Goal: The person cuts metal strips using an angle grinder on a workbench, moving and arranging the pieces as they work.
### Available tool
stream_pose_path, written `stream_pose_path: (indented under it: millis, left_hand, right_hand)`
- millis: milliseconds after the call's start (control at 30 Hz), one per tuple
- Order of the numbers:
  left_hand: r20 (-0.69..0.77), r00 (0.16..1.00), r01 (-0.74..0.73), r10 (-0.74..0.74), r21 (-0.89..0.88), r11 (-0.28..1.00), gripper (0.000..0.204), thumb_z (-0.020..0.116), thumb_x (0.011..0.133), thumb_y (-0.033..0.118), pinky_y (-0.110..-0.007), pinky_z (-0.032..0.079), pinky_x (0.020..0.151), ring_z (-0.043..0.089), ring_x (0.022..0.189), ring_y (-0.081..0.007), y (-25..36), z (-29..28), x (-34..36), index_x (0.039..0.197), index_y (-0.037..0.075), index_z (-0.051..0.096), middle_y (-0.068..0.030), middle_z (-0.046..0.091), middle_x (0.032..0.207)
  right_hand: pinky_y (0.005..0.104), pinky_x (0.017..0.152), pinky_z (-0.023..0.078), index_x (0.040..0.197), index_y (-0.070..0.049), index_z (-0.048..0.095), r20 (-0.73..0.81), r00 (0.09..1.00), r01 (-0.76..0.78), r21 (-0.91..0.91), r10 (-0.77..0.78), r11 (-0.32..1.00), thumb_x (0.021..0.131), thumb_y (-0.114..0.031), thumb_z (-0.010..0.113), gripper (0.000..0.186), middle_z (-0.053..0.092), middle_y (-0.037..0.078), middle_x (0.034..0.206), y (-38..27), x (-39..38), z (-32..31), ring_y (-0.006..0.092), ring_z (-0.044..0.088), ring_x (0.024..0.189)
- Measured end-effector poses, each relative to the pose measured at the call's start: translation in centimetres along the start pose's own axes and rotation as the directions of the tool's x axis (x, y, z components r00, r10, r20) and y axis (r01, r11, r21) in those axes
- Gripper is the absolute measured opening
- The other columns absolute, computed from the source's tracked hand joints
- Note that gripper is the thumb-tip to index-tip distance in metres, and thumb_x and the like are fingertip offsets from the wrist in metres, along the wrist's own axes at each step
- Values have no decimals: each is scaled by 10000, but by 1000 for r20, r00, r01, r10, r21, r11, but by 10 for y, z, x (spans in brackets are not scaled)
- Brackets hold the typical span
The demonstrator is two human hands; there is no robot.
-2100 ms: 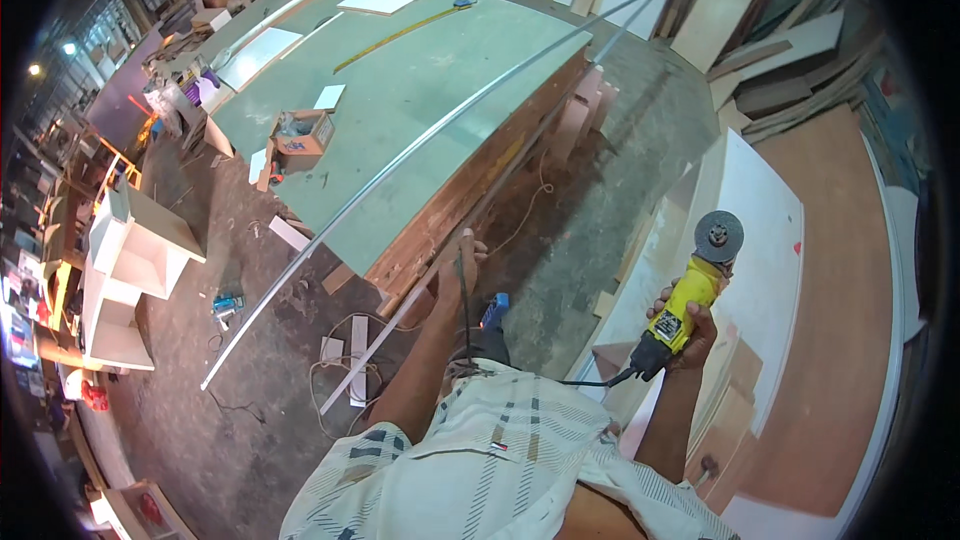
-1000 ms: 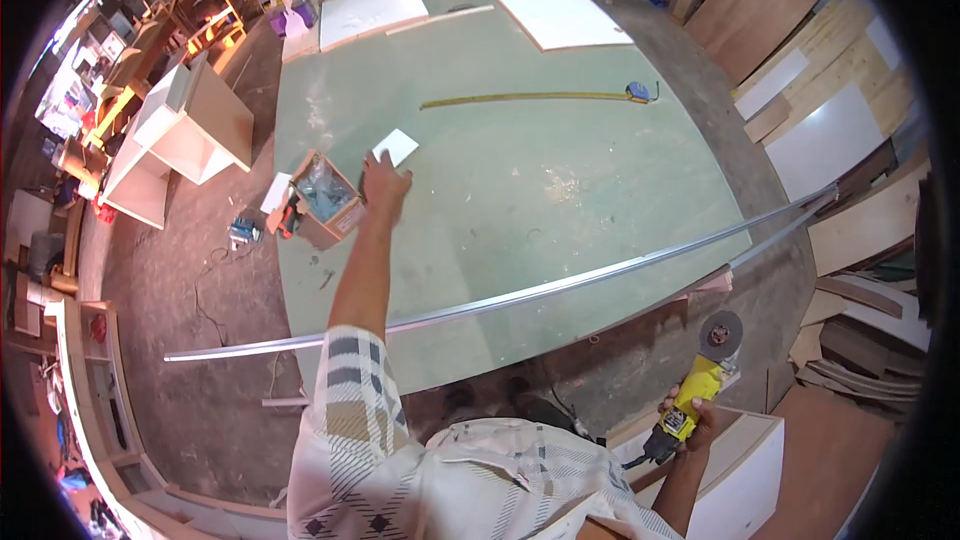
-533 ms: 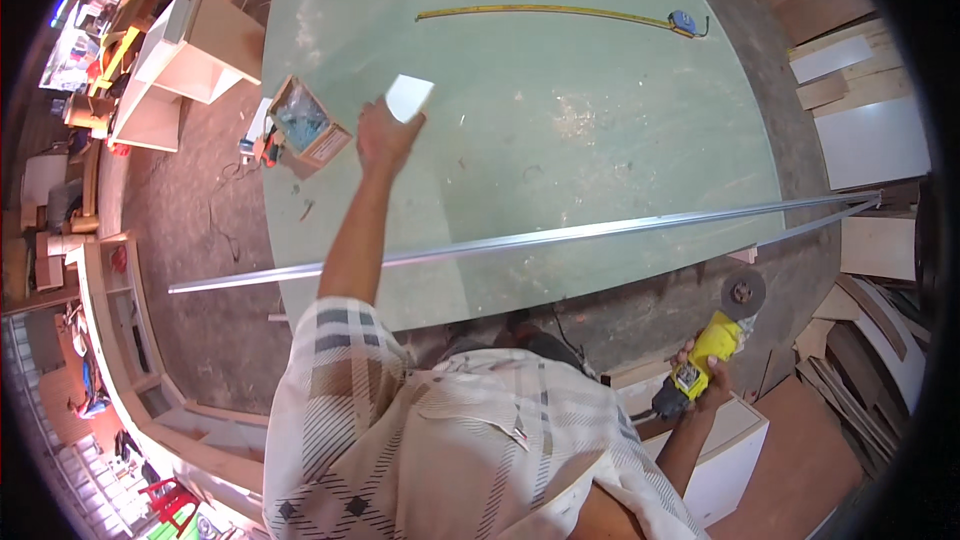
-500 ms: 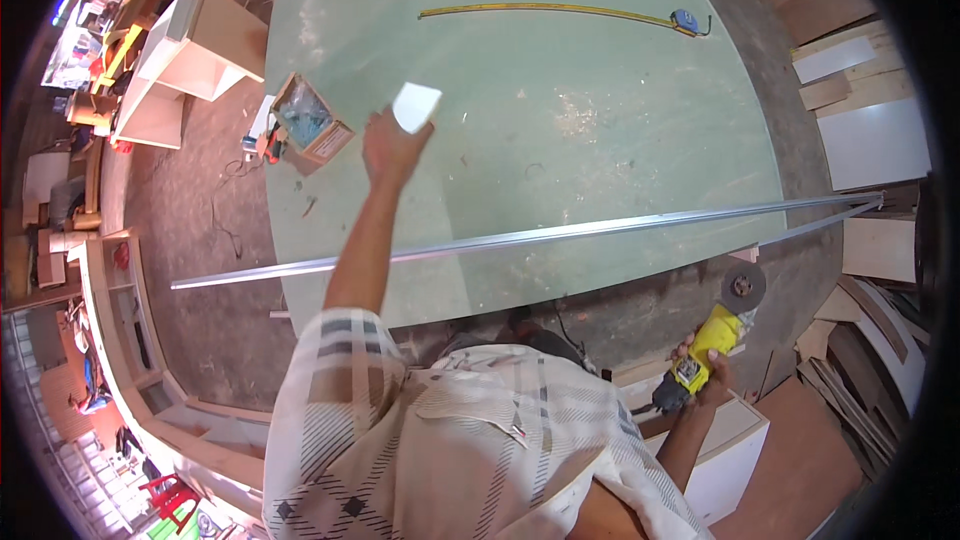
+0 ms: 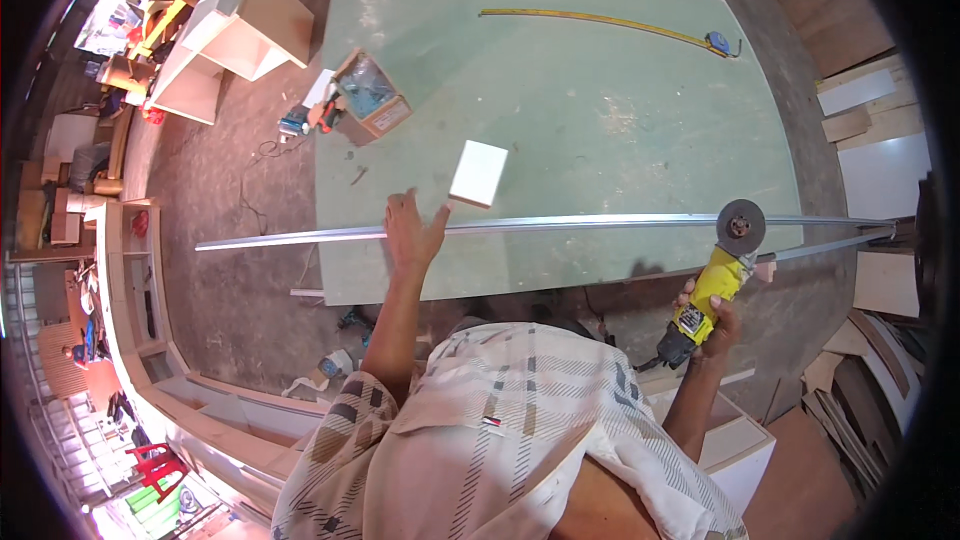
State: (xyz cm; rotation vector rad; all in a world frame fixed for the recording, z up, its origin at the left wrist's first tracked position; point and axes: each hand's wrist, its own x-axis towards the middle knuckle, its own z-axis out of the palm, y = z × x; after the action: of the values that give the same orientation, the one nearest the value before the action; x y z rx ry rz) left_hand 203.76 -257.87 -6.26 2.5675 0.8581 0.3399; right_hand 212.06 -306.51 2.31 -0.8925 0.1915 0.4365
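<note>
My left hand (image 5: 411,238) is over the long silver metal bar (image 5: 580,224), its thumb and fingers spread apart and nothing in its grasp. Whether it touches the bar, I cannot tell. Just beyond the thumb, a white rectangular block (image 5: 479,172) lies on the green board (image 5: 560,120). On the right, my right hand (image 5: 716,325) is wrapped round the body of a yellow angle grinder (image 5: 712,292). The grinder's dark round disc (image 5: 740,227) points away from me and overlaps the bar in view; the gap between them cannot be judged.
An open cardboard box (image 5: 385,120) with bagged items stands at the board's left. A yellow tape measure (image 5: 600,22) lies extended at the far side. Wooden cabinet frames (image 5: 130,290) line the left, and stacked panels (image 5: 880,170) the right. A second metal bar (image 5: 830,245) slants on the right.
My left hand has let go of the white block, now on the board, and come back to the bar. The grinder has moved up to the bar. The whole view has shifted.
</note>
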Motion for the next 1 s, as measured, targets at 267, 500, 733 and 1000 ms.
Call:
stream_pose_path:
  millis: [267,500,733,1000]
  left_hand:
    - [115,926,-370,360,74,926,521,801,752,281,-491,413,964,528,1117,-341,-86,-20,-30,1186,41,642,-158,566,1125]
    - [299,850,-454,433,-1,891,365,775,779,240,-480,405,919,536,1060,-328,-98,-26,-6,1061,85,604,-122,547,1052]
    - [399,826,-306,399,-276,911,294,739,825,273,-436,508,737,641,842,-361,-93,-53,40,976,46,628,-158,645,934]
    - [374,875,-236,309,-229,945,235,711,838,275,-451,497,838,654,906,-348,-79,-26,112,945,68,678,-143,695,904]
  right_hand:
    - [428,798,570,1286,27,494,31,999,27,56,-29,998,805,-206,647,556,631,174,1017,48,-20,48,280,675,847]
    - [424,783,592,1224,6,535,10,1000,22,78,-23,997,799,-179,656,479,651,171,996,61,-42,73,274,691,824]
    - [424,786,596,1235,8,522,-34,996,86,37,-84,996,796,-177,650,494,654,171,996,66,-63,76,272,692,826]
    - [414,759,613,1180,27,550,-64,993,105,54,-101,993,780,-168,667,460,671,177,987,67,-69,80,275,708,823]
